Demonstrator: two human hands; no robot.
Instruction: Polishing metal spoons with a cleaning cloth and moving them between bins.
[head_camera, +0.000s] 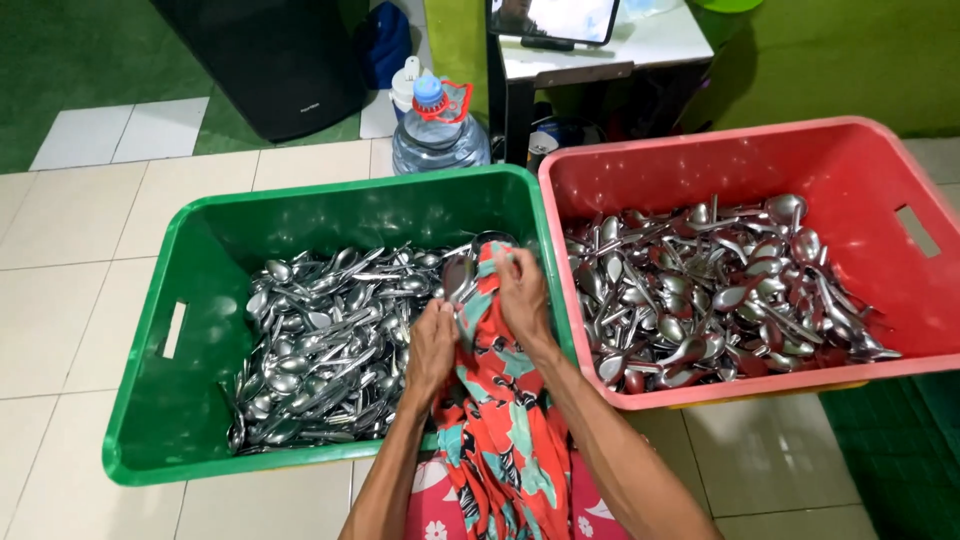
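On the tiled floor (70, 300) at the left stands a green crate (150, 400) with a heap of steel spoons (320, 350) piled toward its right side. Just right of that heap, over the crate's right wall, the left hand (430, 350) is closed on a fold of a red patterned cloth (500, 440) that hangs down toward the person's lap. The right hand (522, 295) is beside it and a little higher, pinching the cloth's top around a spoon (460, 275) whose bowl shows at the cloth's upper edge. Further right sits a red crate (900, 160), touching the green one, holding another heap of spoons (710, 290). Behind them stand a water bottle (438, 130) and a small bench (600, 50). The risk, as I judge it, is the wrapped spoon slipping from the loose cloth and dropping among the wrong heap, since both crates lie directly beneath the hands.
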